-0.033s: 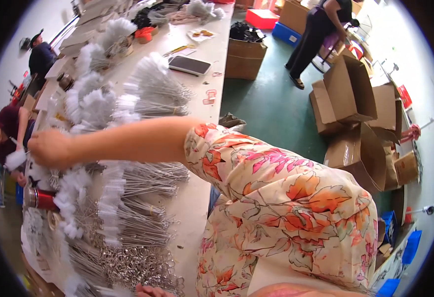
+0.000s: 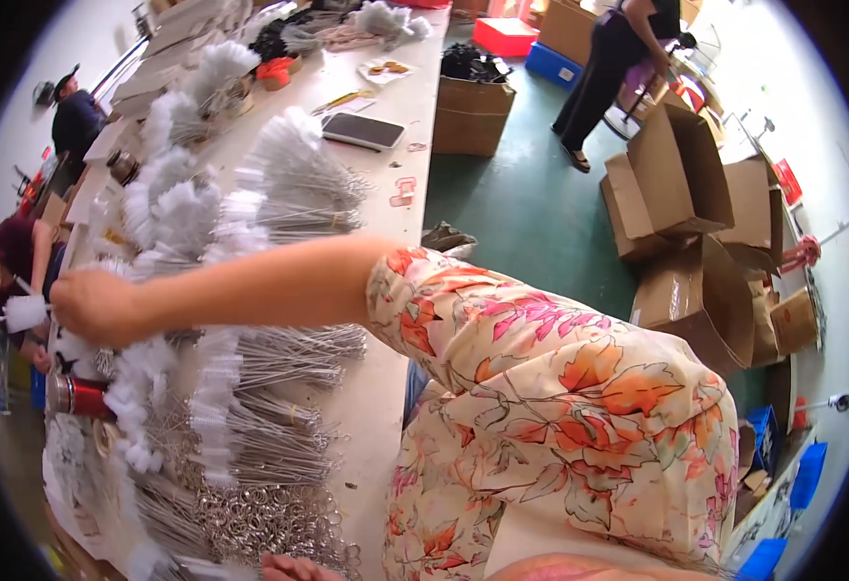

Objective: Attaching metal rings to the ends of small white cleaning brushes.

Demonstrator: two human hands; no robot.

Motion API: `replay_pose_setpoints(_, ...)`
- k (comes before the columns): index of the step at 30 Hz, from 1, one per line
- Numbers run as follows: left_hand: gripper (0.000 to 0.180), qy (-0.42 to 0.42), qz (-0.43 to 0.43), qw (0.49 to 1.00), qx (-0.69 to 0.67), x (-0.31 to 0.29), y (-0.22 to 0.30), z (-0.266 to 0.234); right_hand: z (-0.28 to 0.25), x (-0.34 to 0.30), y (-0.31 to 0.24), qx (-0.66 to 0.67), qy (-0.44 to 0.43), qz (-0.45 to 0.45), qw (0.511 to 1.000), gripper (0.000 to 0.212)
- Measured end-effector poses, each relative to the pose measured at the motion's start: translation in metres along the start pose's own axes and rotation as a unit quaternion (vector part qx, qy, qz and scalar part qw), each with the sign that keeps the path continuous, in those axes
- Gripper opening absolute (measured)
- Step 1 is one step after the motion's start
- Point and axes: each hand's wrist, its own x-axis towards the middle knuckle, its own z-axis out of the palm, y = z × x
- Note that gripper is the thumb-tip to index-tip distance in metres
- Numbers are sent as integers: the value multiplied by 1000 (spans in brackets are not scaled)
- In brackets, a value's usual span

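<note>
My right arm in a floral sleeve stretches across the table. My right hand (image 2: 97, 305) is closed in a fist at the table's left side. A small white-bristled brush (image 2: 26, 312) sticks out past its fingers, and the grip itself is hidden. Of my left hand (image 2: 297, 569) only curled fingers show at the lower edge. What they hold, if anything, is out of sight. Beside them are wire brush handles (image 2: 268, 523) ending in metal loops. Bundles of white-bristled wire brushes (image 2: 219, 407) lie under and around my right arm, their stems pointing right.
A red metal flask (image 2: 81, 396) stands at the left. Farther off on the table are a dark flat device (image 2: 364, 131) and a plate (image 2: 386, 70). Cardboard boxes (image 2: 681, 184) crowd the floor at right. A person in maroon (image 2: 18, 254) works opposite; two others are farther away.
My right fist has dropped slightly toward the flask, and the white brush beside it has turned a little. The surroundings have shifted slightly left in view.
</note>
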Motion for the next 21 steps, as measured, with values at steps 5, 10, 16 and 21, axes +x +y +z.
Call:
replay_pose_setpoints(5,33,-132,80,982,-112,26,-2,64,-84,-74,-79,376,-94,169,906,20)
replay_pose_setpoints(10,34,-149,131,980,28,25,-8,94,-90,-167,-94,359,-146,289,876,18)
replay_pose_setpoints(16,25,-237,171,949,116,17,-43,117,-89,-219,-101,497,-179,452,719,13)
replay_pose_setpoints(21,21,-317,98,937,108,40,-57,120,-82,-219,-95,544,-177,527,629,14)
